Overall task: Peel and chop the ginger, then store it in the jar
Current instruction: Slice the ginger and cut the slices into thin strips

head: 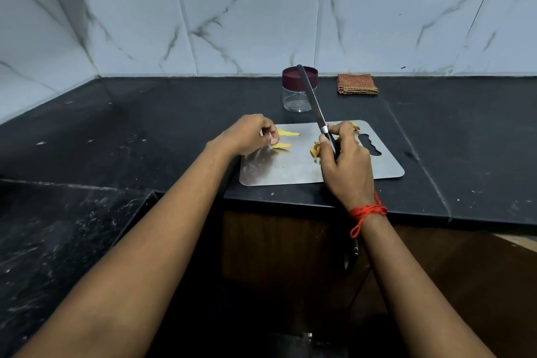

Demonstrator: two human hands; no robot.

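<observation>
1. Steel board (290, 173) on black counter (174, 113): yellow ginger slices (286, 133) at left, pinched under curled left hand (247, 134).
2. Right hand (345, 160) wrapped on knife (312, 99), blade raised toward lidded jar (295, 100).
3. Stack slices flat, tuck fingertips, lower blade, cut thin.

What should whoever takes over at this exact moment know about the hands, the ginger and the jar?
Left hand: fingers curled over the ginger slices at the left of the steel board; whether it pinches one is unclear.
Right hand: grips the knife by the handle, blade raised off the board and angled toward the jar.
Smaller ginger bits lie by the right hand.
Jar: behind the board, looks empty, lid on.
Done: ginger looks peeled and sliced.
Left: chop finer, take the lid off, fill the jar.
</observation>
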